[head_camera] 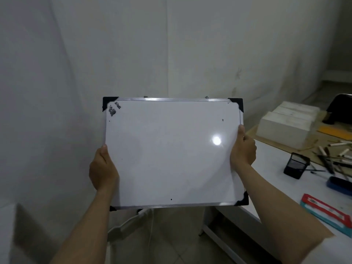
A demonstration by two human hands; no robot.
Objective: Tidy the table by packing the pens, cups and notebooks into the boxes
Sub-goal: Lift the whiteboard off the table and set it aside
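Note:
I hold a small whiteboard [171,149] with a silver frame and black corners upright in front of me, facing the wall. My left hand [102,168] grips its left edge, thumb on the front. My right hand [242,149] grips its right edge. On the white table [276,168] to the right lie several pens and markers [331,159] in a loose pile. A black mesh cup [296,165] stands beside them. White boxes [287,122] sit further back on a cardboard sheet.
A blue eraser [339,185] and a red and teal flat pack [327,212] lie near the table's front edge. A black object [339,109] stands at the far right. The white wall is close ahead; cables [133,221] run over the tiled floor below.

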